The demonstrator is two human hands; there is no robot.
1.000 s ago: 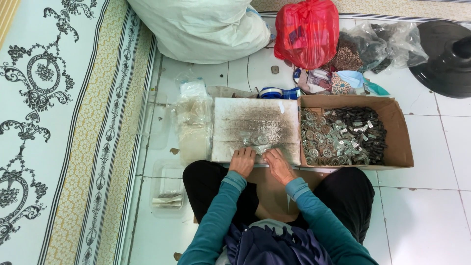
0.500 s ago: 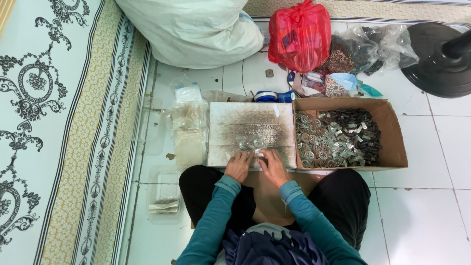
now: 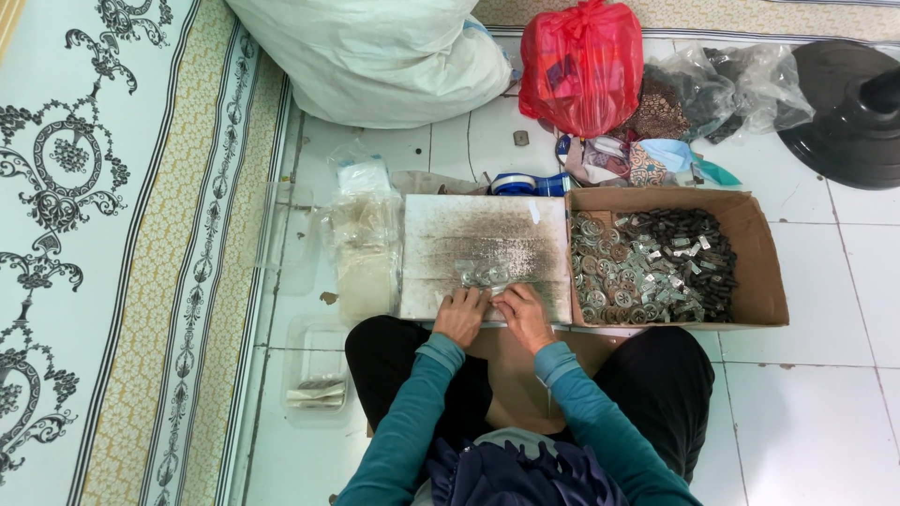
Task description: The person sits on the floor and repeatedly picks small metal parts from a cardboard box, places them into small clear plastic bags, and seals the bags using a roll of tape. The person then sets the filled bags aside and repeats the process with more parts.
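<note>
Left hand (image 3: 461,314): curled, fingertips down on small silvery metal discs (image 3: 483,274) at near edge of board; actual pinch cannot be told.
Right hand (image 3: 525,316): same pose, touching left hand, fingers bent over same discs; hold unclear.
Change vs a second ago: hands barely shifted, same near-edge spot on board; only view moved. Judged: same sorting step in hand.
Board: worn grey-white flat rectangular board (image 3: 485,255) on white tiled floor (image 3: 825,394), against knees.
Right of board: open brown cardboard box (image 3: 764,272) full of metal discs and dark pieces.
Left of board: clear plastic bags (image 3: 364,245).
Beyond: red plastic bag (image 3: 583,66), large white sack (image 3: 375,56).
</note>
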